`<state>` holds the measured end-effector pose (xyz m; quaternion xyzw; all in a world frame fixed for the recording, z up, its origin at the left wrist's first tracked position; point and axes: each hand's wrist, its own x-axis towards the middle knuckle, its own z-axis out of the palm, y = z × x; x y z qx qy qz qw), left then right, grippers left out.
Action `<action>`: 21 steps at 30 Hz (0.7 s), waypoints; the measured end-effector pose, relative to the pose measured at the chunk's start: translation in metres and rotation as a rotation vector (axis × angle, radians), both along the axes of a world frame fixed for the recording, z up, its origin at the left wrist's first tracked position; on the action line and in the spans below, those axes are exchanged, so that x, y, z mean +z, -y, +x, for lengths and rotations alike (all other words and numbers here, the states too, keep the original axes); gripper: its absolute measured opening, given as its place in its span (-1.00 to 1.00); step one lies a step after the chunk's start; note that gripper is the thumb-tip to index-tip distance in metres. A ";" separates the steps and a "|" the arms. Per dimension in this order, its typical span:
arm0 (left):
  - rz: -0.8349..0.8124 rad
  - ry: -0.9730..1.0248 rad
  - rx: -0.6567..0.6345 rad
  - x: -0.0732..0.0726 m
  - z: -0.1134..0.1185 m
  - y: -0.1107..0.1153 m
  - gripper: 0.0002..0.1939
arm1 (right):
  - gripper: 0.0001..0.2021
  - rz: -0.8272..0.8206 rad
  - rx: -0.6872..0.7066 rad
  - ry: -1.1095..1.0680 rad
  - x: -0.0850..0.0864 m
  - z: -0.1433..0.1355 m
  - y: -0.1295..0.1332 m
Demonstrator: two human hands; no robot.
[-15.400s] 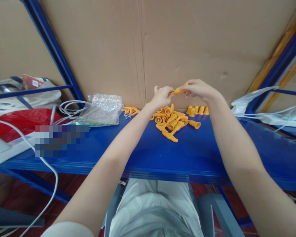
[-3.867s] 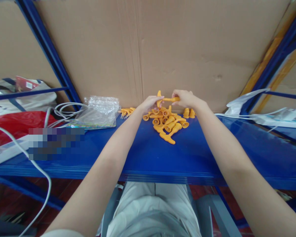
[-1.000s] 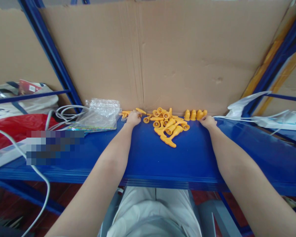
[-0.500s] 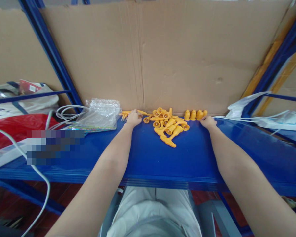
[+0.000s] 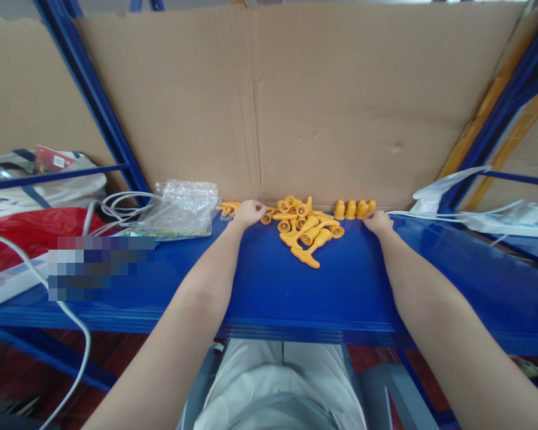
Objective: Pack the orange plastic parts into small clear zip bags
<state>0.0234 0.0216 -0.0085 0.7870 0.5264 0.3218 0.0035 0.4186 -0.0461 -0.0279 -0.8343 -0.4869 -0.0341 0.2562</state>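
Observation:
My left hand [image 5: 251, 212] is at the back of the blue table, its fingers curled together beside a yellow cone-shaped cap [image 5: 265, 219]. What those fingers hold, if anything, is too small to make out. Yellow plastic pieces with metal chain-like bits [image 5: 227, 214] lie to its left. Between my hands is a loose pile of yellow cone-shaped caps and curved handle-like pieces [image 5: 311, 230]. Several yellow caps [image 5: 350, 209] stand upright in a row right of the pile. My right hand [image 5: 379, 221] pinches at the rightmost yellow cap [image 5: 372, 205], fingers closed at its base.
A cardboard sheet [image 5: 323, 107] rises behind the blue table [image 5: 305, 298]. Clear plastic bags [image 5: 186, 206], white cables [image 5: 116, 206] and a red bag [image 5: 36, 233] lie left. White plastic wrapping [image 5: 434, 192] and a thin white cord are right. Blue posts [image 5: 94, 101] frame the sides.
My left hand has shifted right, away from the chained yellow pieces and toward the cap at the pile's left edge. My right hand has stayed at the row's right end.

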 end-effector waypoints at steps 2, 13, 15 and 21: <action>-0.059 0.019 -0.024 0.004 0.004 0.000 -0.68 | -0.83 -0.001 -0.014 -0.001 0.001 -0.002 0.002; -0.515 0.235 0.027 0.013 0.032 -0.008 -0.71 | -0.77 0.119 0.008 0.041 0.017 -0.018 0.011; -0.500 0.194 0.069 0.014 0.033 -0.007 -0.70 | -0.77 0.161 0.022 0.038 0.020 -0.021 0.011; -0.415 0.241 0.082 0.019 0.031 0.000 -0.68 | -0.78 0.300 0.037 0.018 0.035 -0.033 0.007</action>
